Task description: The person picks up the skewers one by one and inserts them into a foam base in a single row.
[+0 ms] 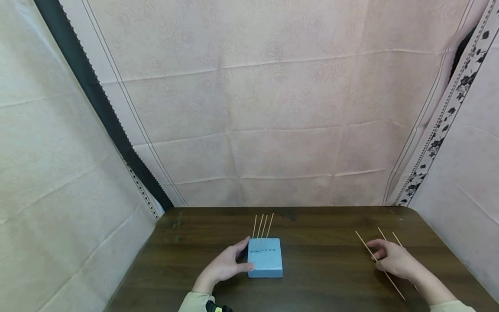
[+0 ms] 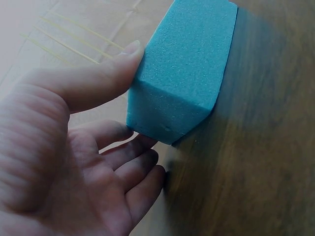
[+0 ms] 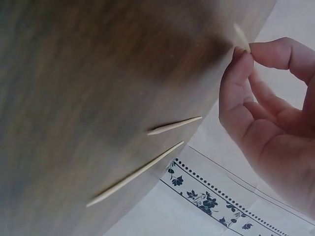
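A light-blue foam block (image 1: 266,264) rests on the wooden table, a row of small dark holes across its top. Several thin wooden skewers (image 1: 270,226) stand up from its far part, leaning slightly. My left hand (image 1: 225,263) grips the block's left side between thumb and fingers; the left wrist view shows the thumb (image 2: 106,78) against its edge. Over to the right, my right hand (image 1: 395,258) pinches a skewer (image 1: 395,287) between thumb and fingertip, and it slants across the hand. Two more skewers (image 3: 135,174) lie on the table beside that hand, partly hidden by it in the head view.
The brown wooden table (image 1: 319,251) extends between the two hands. Pale patterned cloth (image 1: 280,108) hangs behind it and on both sides, with a black floral border (image 1: 436,143) at the right.
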### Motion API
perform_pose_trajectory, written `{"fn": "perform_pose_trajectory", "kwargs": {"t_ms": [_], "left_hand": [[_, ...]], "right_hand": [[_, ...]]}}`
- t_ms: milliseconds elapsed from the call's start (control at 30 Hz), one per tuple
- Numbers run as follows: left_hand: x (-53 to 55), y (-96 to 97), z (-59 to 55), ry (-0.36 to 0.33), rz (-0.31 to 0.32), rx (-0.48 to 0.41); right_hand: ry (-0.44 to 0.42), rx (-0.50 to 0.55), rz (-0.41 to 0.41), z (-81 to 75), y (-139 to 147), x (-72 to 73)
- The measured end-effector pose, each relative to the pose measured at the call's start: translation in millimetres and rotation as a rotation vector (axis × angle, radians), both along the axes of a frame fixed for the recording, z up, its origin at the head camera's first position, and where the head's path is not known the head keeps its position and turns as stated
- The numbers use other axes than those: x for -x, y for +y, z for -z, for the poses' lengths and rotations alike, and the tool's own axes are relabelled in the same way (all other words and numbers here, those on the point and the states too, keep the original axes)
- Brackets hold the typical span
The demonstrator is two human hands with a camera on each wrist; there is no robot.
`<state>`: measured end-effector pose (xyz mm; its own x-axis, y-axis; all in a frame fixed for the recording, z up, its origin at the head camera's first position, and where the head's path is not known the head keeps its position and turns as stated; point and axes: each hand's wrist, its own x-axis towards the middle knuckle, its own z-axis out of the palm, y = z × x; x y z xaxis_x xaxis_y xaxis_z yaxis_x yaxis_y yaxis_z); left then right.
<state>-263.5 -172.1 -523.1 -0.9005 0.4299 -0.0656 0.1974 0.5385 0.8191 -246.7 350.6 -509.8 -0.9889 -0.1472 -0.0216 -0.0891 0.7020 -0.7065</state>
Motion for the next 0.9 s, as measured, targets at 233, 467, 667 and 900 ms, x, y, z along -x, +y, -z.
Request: {"fn": "perform_pose_trajectory", "kwargs": {"t_ms": [233, 467, 667, 900], "left_hand": [[1.0, -0.4, 1.4, -0.005, 0.003, -0.006], [1.2, -0.4, 1.2, -0.010, 0.006, -0.015], [1.4, -1.2, 1.4, -0.015, 0.010, -0.029], [2.2, -0.6, 2.7, -0.013, 0.010, -0.026]], "right_hand": [[-0.089, 0.179, -0.056, -4.6, 1, 0.2], [-0.196, 0.324, -0.068, -11.9, -5, 4.2], [-0.207, 0.403, -0.078, -17.7, -17, 6.4], [-0.178, 0.520, -0.118, -17.3, -38, 3.3]]}}
